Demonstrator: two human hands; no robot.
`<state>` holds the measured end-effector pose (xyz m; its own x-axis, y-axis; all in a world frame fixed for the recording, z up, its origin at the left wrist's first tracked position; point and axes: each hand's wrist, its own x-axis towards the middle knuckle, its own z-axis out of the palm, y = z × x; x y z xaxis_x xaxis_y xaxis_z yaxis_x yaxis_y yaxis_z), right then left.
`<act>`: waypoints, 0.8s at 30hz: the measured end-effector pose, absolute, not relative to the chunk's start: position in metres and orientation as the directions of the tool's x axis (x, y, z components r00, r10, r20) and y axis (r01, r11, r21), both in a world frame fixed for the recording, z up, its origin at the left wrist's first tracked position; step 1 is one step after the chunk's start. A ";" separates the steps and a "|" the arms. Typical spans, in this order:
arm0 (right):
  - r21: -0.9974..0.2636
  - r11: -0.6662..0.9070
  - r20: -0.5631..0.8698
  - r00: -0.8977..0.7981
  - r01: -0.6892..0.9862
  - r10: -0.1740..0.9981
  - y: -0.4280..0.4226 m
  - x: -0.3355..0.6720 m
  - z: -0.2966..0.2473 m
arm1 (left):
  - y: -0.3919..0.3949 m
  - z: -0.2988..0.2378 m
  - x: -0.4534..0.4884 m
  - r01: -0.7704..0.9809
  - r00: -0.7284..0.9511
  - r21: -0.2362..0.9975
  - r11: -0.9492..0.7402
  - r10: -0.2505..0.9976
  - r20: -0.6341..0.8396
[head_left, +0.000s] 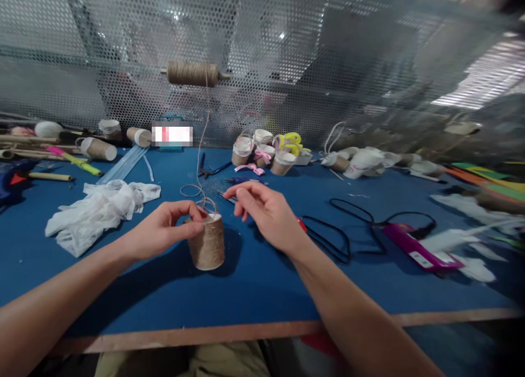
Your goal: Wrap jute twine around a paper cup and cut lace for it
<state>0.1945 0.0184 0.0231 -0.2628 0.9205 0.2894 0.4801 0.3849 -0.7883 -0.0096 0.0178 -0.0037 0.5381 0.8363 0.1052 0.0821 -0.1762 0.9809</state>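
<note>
- The twine-wrapped cup point(208, 247) is at the near middle of the bench point(262, 298), its rim pinched between thumb and fingers of the left hand point(166, 227); that one-sided grip could let the cup tip or swivel if the twine pulls.
- The twine strand point(207, 112) runs down from the spool point(191, 74) on the mesh and lies in loose coils just behind and above the cup; slack like this could knot or snag on the dark-handled pliers point(208, 173) nearby.
- The right hand point(266, 216) hovers beside the cup, fingers bent; whether its grip is clamped on the slim metal tool near the fingertips, I cannot tell. If that tool is sharp, a slip could nick the strand or a finger.
- The black cord point(346, 248) looping right of that forearm could catch a sweeping elbow.
</note>
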 end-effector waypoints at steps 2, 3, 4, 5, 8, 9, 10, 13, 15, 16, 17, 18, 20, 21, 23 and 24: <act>-0.616 0.271 0.264 -0.130 0.740 0.956 0.033 0.207 0.026 | 0.020 -0.007 -0.010 0.060 0.517 0.984 -0.169 0.848 0.114; -0.470 0.163 0.237 -0.054 0.868 0.970 0.043 0.214 0.026 | 0.021 -0.009 -0.011 0.058 0.509 0.981 -0.187 0.850 0.132; -0.393 0.080 0.222 0.010 0.916 0.975 0.052 0.222 0.024 | 0.023 -0.011 -0.011 0.065 0.503 0.975 -0.215 0.850 0.154; -0.352 0.020 0.201 0.054 0.936 0.978 0.063 0.230 0.021 | 0.024 -0.014 -0.012 0.080 0.496 0.965 -0.251 0.849 0.180; -0.242 -0.108 0.067 0.128 0.964 0.989 0.090 0.249 0.006 | 0.026 -0.020 -0.012 0.158 0.481 0.908 -0.389 0.833 0.273; -0.216 -0.128 0.015 0.135 0.968 0.991 0.098 0.252 0.001 | 0.026 -0.020 -0.012 0.182 0.484 0.886 -0.427 0.823 0.297; -0.197 -0.142 -0.032 0.139 0.970 0.990 0.104 0.254 -0.004 | 0.025 -0.020 -0.013 0.200 0.493 0.869 -0.453 0.813 0.310; -0.181 -0.167 -0.117 0.147 0.969 0.982 0.115 0.252 -0.010 | 0.025 -0.018 -0.015 0.225 0.557 0.844 -0.487 0.775 0.299; -0.199 -0.181 -0.138 0.155 0.963 0.978 0.115 0.250 -0.009 | 0.026 -0.014 -0.016 0.219 0.604 0.838 -0.500 0.744 0.287; -0.216 -0.184 -0.144 0.155 0.959 0.977 0.113 0.249 -0.007 | 0.026 -0.013 -0.017 0.206 0.624 0.838 -0.506 0.727 0.286; -0.237 -0.184 -0.147 0.152 0.954 0.977 0.110 0.249 -0.004 | 0.027 -0.011 -0.018 0.188 0.638 0.841 -0.508 0.714 0.289; -0.260 -0.180 -0.145 0.146 0.949 0.979 0.106 0.249 -0.001 | 0.027 -0.010 -0.018 0.170 0.649 0.846 -0.506 0.704 0.290; -0.303 -0.168 -0.124 0.136 0.938 0.983 0.098 0.251 0.003 | 0.027 -0.008 -0.019 0.152 0.659 0.853 -0.499 0.695 0.289; -0.318 -0.162 -0.110 0.134 0.934 0.985 0.094 0.252 0.004 | 0.026 -0.007 -0.019 0.157 0.657 0.853 -0.497 0.698 0.286; -0.333 -0.162 -0.099 0.136 0.929 0.986 0.090 0.256 0.003 | 0.025 -0.006 -0.019 0.191 0.645 0.845 -0.499 0.713 0.275; -0.334 -0.167 -0.103 0.140 0.928 0.985 0.090 0.258 0.001 | 0.024 -0.006 -0.019 0.212 0.638 0.839 -0.502 0.721 0.270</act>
